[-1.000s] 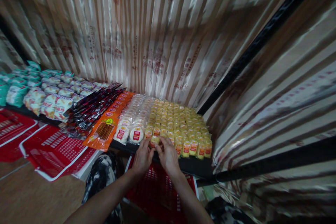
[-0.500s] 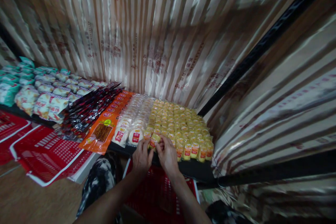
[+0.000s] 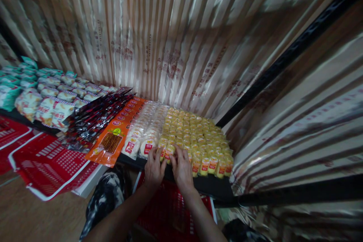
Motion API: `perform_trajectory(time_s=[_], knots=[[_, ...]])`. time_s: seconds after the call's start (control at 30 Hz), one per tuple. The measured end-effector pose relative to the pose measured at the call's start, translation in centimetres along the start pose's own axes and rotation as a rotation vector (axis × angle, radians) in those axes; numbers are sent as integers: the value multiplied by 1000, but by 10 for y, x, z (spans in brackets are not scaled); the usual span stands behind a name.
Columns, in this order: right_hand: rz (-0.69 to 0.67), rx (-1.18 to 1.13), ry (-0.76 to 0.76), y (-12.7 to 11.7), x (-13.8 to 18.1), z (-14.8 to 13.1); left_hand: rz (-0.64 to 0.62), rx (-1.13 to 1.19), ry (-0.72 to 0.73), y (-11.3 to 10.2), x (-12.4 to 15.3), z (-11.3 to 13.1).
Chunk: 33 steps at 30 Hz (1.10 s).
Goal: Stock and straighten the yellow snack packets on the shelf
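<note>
Presently between the fingers of left hand (image 3: 154, 167) and right hand (image 3: 183, 165): small yellow pack (image 3: 169, 152), at front of the yellow rows (image 3: 196, 131), by the edge of black shelf (image 3: 210, 186), red label outward. Fingers bent in from both sides, not meeting; firm pinch or light touch, cannot tell. Two-sided contact probably for keeping so small a pack straight. Just left of the fingers: white round packs (image 3: 148, 146), fronts likewise outward, likely for easy reading. Farther left: orange packet (image 3: 116, 133), then dark packets (image 3: 99, 118), perhaps overlapped to save room. Below the fingers: red basket (image 3: 168, 211), partly hidden.
</note>
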State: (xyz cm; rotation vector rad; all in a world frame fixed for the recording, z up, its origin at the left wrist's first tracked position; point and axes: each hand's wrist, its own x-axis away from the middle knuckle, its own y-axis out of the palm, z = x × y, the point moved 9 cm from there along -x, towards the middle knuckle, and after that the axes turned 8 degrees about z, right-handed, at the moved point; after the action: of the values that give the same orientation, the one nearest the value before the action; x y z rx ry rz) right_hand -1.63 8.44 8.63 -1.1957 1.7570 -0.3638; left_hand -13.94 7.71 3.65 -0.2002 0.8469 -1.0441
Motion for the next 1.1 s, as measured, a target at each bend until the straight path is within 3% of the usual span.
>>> perform_trajectory(time_s=[0.13, 0.3, 0.7, 0.83, 0.97, 1.1], knots=[[29, 85, 33, -1, 6, 5, 5, 8, -7, 2, 0, -2], [-32, 213, -110, 11, 16, 4, 9, -3, -1, 3, 1, -3], [59, 180, -322, 10, 32, 3, -3, 23, 16, 8, 2, -8], [42, 173, -312, 10, 35, 5, -34, 6, 35, 10, 2, -7], [46, 148, -310, 2, 34, -2, 2, 27, 58, 6, 2, -4], [138, 137, -300, -18, 35, -2, 83, 50, 101, -2, 1, 1]])
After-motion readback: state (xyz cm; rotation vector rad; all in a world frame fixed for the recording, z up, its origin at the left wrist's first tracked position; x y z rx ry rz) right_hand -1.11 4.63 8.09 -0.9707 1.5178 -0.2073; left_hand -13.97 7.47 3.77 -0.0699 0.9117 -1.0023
